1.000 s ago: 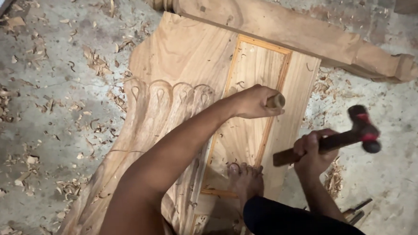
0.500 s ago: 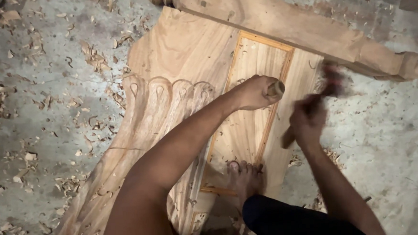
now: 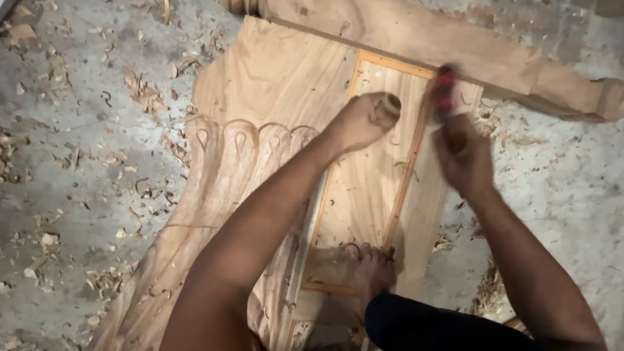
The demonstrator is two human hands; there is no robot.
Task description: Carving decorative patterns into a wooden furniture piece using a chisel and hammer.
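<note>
Grey concrete floor (image 3: 57, 210) is seen on the left, with pale wood chips (image 3: 143, 84) scattered over it. Next to it, a big carved wooden panel (image 3: 251, 107) is laid flat on the floor. Round loop shapes are cut along its curved left edge. A flat framed rectangle (image 3: 369, 187) is set into the middle of the panel.

The left hand (image 3: 362, 119) is stretched out over the framed part. It is closed tight around a chisel (image 3: 391, 105), and only the round wooden top of the chisel is seen above the fist. Just to the right, the right hand (image 3: 464, 157) is wrapped around a hammer (image 3: 444, 94) with a red and black head. The hammer is blurred and is held very near the chisel top; whether they are touching cannot be told. A bare foot (image 3: 367, 269) is pressed on the lower part of the panel. A thick turned wooden post (image 3: 505, 58) is seen along the panel's far edge, toward the right.
</note>
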